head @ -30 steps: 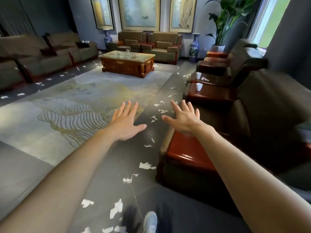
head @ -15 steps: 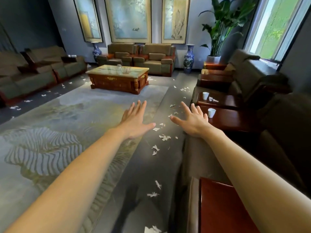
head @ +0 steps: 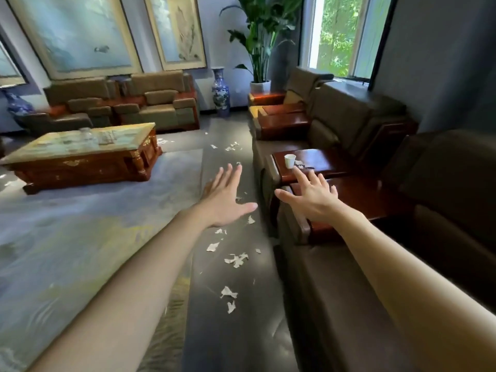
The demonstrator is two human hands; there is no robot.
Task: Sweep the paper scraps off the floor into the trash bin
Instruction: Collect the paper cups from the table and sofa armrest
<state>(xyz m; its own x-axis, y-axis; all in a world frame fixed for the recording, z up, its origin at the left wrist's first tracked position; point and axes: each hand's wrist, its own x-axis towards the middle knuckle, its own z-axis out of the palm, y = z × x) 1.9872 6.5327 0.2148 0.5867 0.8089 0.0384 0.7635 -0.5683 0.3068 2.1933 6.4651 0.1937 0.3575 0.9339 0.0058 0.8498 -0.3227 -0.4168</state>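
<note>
White paper scraps (head: 236, 259) lie scattered along the dark floor strip between the rug and the sofas, with more scraps (head: 232, 146) farther off. My left hand (head: 224, 197) is stretched forward above that strip, fingers straight and spread, holding nothing. My right hand (head: 311, 196) is held out beside it over the sofa's wooden armrest, fingers spread, also empty. No trash bin or broom is in view.
A pale rug (head: 80, 232) covers the floor on the left, with a wooden coffee table (head: 80, 154) on it. Brown sofas with red wooden side tables (head: 316, 159) line the right; a white cup (head: 290, 160) stands there. A blue vase (head: 220, 92) and a potted plant (head: 259, 36) stand at the back.
The view has moved forward along the floor strip and tilted up. Both hands stay outstretched and empty; the coffee table and side table with the cup are nearer.
</note>
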